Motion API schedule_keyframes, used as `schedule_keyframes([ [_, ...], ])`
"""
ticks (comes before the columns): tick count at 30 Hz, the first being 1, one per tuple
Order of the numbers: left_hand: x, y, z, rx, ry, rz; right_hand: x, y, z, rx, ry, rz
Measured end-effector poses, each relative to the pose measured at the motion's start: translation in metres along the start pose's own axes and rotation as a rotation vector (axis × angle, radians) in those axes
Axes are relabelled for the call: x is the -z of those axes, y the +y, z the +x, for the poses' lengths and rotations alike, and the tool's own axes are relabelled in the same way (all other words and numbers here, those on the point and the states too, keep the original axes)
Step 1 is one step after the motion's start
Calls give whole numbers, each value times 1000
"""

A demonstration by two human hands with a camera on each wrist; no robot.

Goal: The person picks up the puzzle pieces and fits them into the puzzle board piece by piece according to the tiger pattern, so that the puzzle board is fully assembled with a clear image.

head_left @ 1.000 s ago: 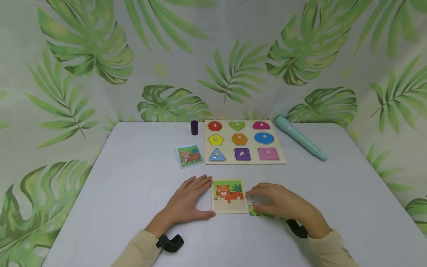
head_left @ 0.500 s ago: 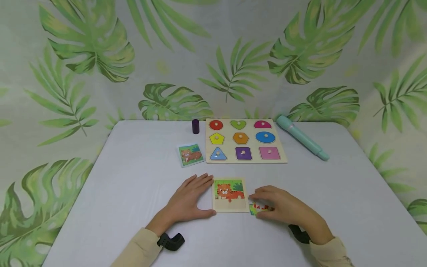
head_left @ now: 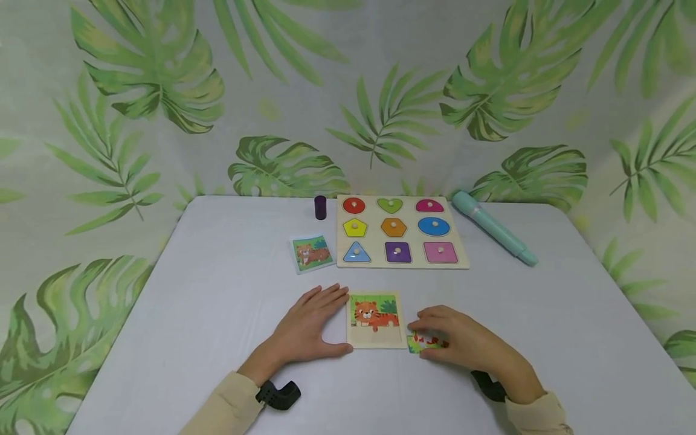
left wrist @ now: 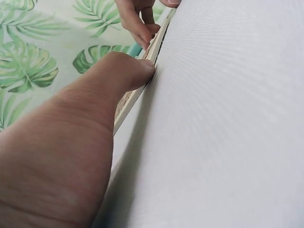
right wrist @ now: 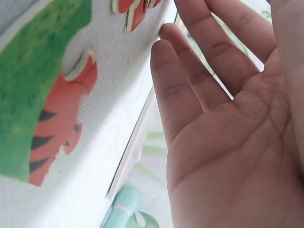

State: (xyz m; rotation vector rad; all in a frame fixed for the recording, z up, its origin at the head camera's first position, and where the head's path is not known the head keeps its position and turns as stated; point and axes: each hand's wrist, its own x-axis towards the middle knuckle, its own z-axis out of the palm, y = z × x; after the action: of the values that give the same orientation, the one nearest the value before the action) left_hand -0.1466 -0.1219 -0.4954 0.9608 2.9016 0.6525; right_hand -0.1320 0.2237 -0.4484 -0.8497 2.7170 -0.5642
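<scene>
A wooden jigsaw tray (head_left: 377, 338) lies at the table's front middle, its upper part filled with a tiger picture and its lower strip bare wood. My left hand (head_left: 311, 326) rests along the tray's left side, fingers straight at the upper corner and thumb at the lower one; in the left wrist view the thumb touches the tray's edge (left wrist: 126, 111). To the right of the tray, my right hand (head_left: 454, 332) hovers with relaxed fingers over loose jigsaw pieces (head_left: 414, 345), partly hiding them. The right wrist view shows a green-and-orange striped piece (right wrist: 54, 114) lying on the table, apart from the fingers.
Behind the tray stands a shape board (head_left: 402, 235) with colourful knobbed pieces. A tiger picture card (head_left: 312, 254) and a dark purple cylinder (head_left: 320, 208) are left of it. A mint-green wand-like object (head_left: 495, 229) lies at the back right.
My right hand has drawn slightly right and down from the tray's edge, uncovering more of the loose jigsaw pieces. My left hand has stayed at the tray.
</scene>
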Motion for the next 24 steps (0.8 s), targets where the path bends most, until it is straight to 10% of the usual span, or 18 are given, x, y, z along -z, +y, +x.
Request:
schedule_keyframes([
  [24, -2, -1, -1, -10, 14, 24, -3, 7, -2, 69, 31, 14],
])
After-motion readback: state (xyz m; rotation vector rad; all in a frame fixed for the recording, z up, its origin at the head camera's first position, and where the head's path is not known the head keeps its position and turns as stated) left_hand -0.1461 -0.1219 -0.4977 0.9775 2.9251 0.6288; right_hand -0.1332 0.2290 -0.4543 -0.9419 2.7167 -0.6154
